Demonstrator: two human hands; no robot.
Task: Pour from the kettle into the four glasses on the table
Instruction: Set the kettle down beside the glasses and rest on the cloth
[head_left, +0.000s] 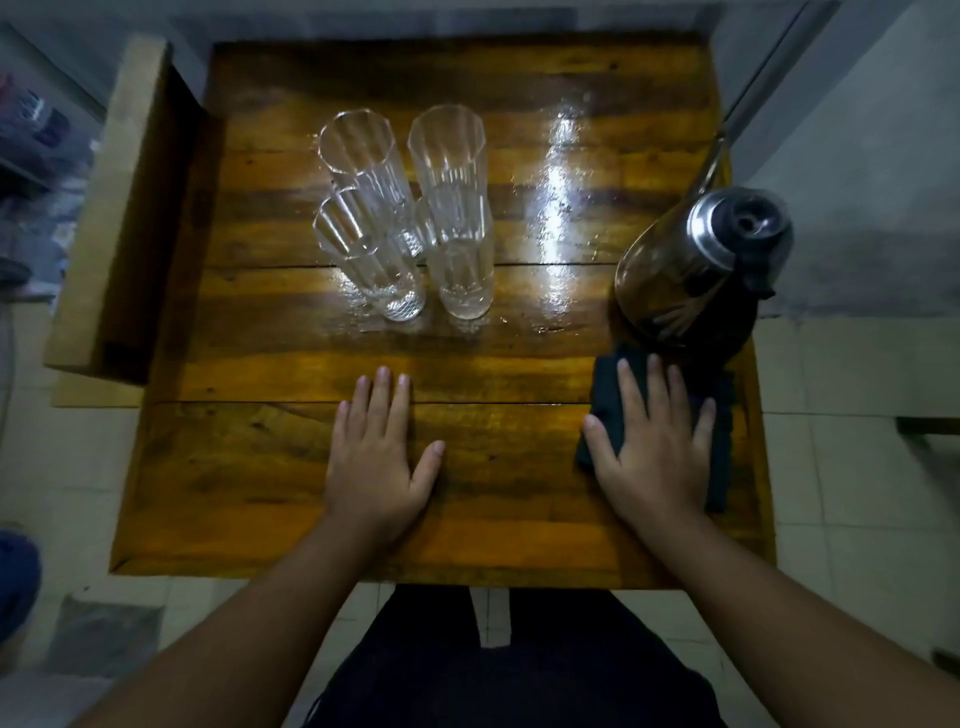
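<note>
Head view: 4 ribbed glasses (405, 208), glossy wooden table (291, 467), seemingly glass-bodied kettle (696, 265).

Open lane down the table's middle, clutter on either side

Bare table (550, 322) lies between the four glasses (410, 218), packed two by two, and the kettle (696, 270) at the right edge; a dark cloth (722, 447) sits just before the kettle; the near left is clear wood.
</note>
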